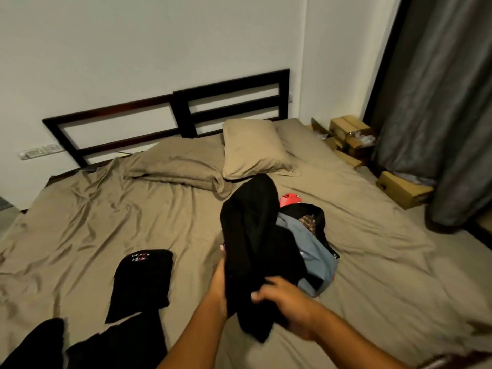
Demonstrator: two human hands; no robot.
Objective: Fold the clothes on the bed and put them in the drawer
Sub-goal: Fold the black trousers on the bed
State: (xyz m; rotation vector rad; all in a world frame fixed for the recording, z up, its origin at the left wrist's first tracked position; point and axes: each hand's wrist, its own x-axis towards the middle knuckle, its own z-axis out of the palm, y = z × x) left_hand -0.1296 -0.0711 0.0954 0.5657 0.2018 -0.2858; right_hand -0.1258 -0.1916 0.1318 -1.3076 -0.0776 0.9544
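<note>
I hold a black garment (253,230) up over the bed (106,214), bunched and hanging in folds. My left hand (219,278) grips its left side, mostly hidden behind the cloth. My right hand (285,302) grips its lower part, fingers curled into the fabric. Behind it lies a pile of clothes (314,243) with a blue-grey piece, a plaid piece and black cloth. A red item (290,199) lies beyond the pile. A folded black garment (141,280) with a small print lies to the left. No drawer is in view.
More black cloth (80,344) lies at the bottom left. Two tan pillows (255,150) sit by the dark headboard (186,110). Cardboard boxes (399,187) stand on the floor to the right, under a grey curtain (439,102).
</note>
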